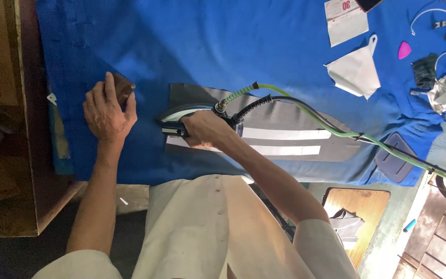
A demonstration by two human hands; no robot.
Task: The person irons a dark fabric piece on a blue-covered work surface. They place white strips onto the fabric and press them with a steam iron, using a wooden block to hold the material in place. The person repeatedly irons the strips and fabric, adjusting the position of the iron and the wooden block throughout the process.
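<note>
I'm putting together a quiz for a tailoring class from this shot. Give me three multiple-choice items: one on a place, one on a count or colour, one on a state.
1. Where does the left hand rest?
A. On the iron's handle
B. On a small dark brown block, left of the grey cloth
C. On the pink chalk

2. How many white strips lie on the grey cloth?
A. Two
B. Four
C. None

3. What is the state of the right hand?
A. Open and flat on the blue table cover
B. Lifted clear of everything
C. Closed around the handle of the iron

Answers:
1 B, the fingers lie over the brown block on the blue cover.
2 A, two parallel strips run along the cloth.
3 C, the hand wraps the handle where the green and black hoses join.
</note>
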